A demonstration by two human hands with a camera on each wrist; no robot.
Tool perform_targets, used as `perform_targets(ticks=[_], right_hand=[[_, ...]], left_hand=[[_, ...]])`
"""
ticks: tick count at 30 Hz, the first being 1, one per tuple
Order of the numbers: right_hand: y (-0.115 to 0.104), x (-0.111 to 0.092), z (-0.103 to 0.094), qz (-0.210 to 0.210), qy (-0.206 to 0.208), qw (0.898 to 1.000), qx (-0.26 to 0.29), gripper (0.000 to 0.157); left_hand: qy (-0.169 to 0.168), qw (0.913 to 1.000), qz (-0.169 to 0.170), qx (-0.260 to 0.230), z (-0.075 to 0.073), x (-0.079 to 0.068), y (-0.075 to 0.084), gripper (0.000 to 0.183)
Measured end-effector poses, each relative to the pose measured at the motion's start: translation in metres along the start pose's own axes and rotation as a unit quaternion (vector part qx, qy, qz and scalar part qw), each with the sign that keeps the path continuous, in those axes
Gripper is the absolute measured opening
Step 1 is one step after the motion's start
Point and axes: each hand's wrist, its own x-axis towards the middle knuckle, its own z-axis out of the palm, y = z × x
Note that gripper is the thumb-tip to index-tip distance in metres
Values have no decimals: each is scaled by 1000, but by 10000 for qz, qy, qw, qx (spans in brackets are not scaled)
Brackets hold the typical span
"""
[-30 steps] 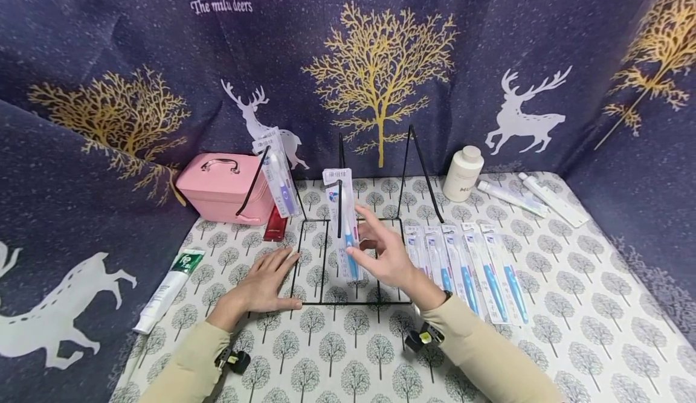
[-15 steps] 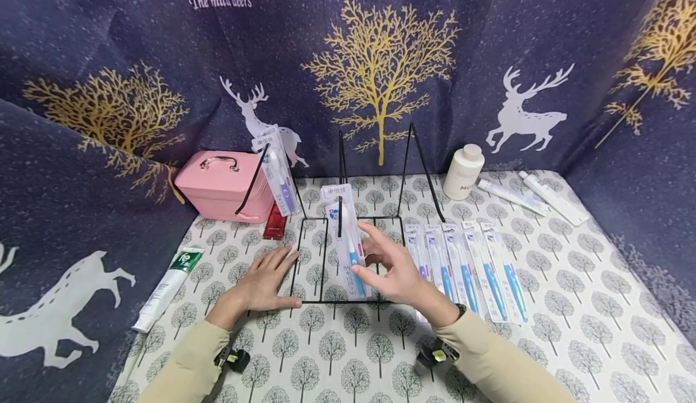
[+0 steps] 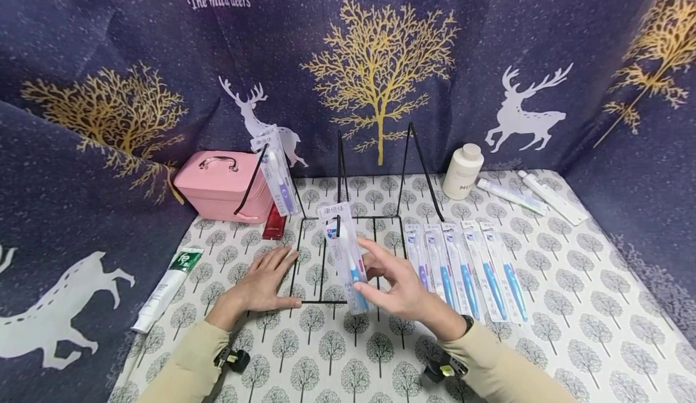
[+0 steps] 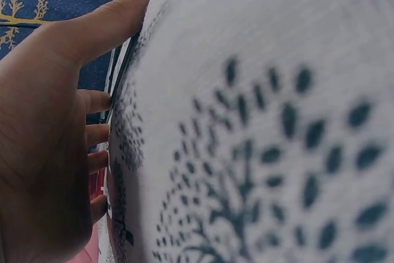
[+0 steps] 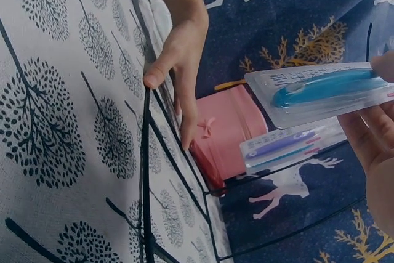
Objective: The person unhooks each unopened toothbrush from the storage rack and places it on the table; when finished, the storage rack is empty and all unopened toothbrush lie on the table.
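A blue-handled toothbrush in a clear blister pack (image 3: 345,258) hangs on the middle prong of a black wire rack (image 3: 324,302), near the prong's front end. My right hand (image 3: 399,285) pinches this pack by its lower right part between thumb and fingers; the right wrist view shows the blue handle close up. Fingers spread, my left hand (image 3: 266,282) rests flat at the left side of the rack's base, thumb at the front wire. On the rack's left prong hang purple-handled packed toothbrushes (image 3: 280,179).
Several packed toothbrushes (image 3: 492,276) lie in a row right of the rack. A pink case (image 3: 223,185) and a red packet (image 3: 274,223) sit behind left. Toothpaste tubes (image 3: 168,291) lie at both sides, and a white bottle (image 3: 463,172) stands at the back right.
My right hand has drawn the blue toothbrush pack toward me along the middle prong, to near its front end. The left hand has stayed in place.
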Motion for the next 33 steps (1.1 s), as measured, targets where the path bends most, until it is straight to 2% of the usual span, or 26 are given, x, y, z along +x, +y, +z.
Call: perform_targets(ticks=[5, 9, 16, 22, 26, 29, 33], right_hand=[[-1, -3, 2, -232, -96, 9993, 276, 64], [-3, -4, 3, -260, -212, 9988, 355, 64], [-6, -2, 1, -265, -189, 9990, 308, 64], [-7, -8, 2, -457, -296, 9978, 382, 66], [-8, -11, 3, -502, -325, 9973, 418, 66], [-10, -13, 4, -567, -407, 9972, 267, 64], [-18, -10, 6, -730, -587, 9956, -85, 62]], left_hand=[[118, 9998, 110, -128, 3, -2, 0, 109], [107, 9999, 68, -7, 6, -6, -4, 110], [236, 9994, 246, 34, -2, 0, -3, 109], [61, 9999, 130, -41, -2, 1, 1, 109], [192, 9996, 145, -136, 0, 2, 0, 108], [215, 9996, 152, -102, -3, 1, 1, 108], [46, 10000, 80, -29, -4, 0, 1, 110]])
